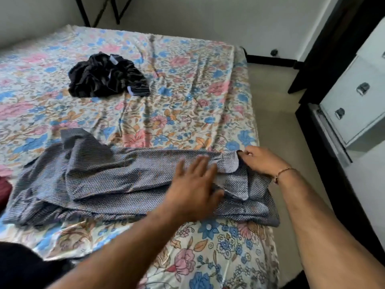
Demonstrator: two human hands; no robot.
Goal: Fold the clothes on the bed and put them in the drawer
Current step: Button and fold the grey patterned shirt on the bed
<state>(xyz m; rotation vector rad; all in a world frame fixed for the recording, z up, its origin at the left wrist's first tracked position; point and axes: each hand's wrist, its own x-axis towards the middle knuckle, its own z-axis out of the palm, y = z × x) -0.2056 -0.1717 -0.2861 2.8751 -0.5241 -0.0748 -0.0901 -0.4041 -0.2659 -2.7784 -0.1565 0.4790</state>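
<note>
A blue-grey patterned shirt [116, 180] lies spread across the near part of the bed [187, 101], which has a floral sheet. My left hand [193, 184] presses flat on the shirt with straight, spread fingers. My right hand [260, 159] pinches the shirt's collar edge near the bed's right side. A crumpled dark striped garment [106, 77] sits farther back on the bed. The white drawer unit [354, 97] with metal handles stands to the right, its drawers shut.
A dark red cloth [4, 190] shows at the left edge. Beige floor [275, 105] runs between the bed and the drawer unit. A black frame [325, 44] stands beside the drawers, and black metal legs [100, 11] lean by the far wall.
</note>
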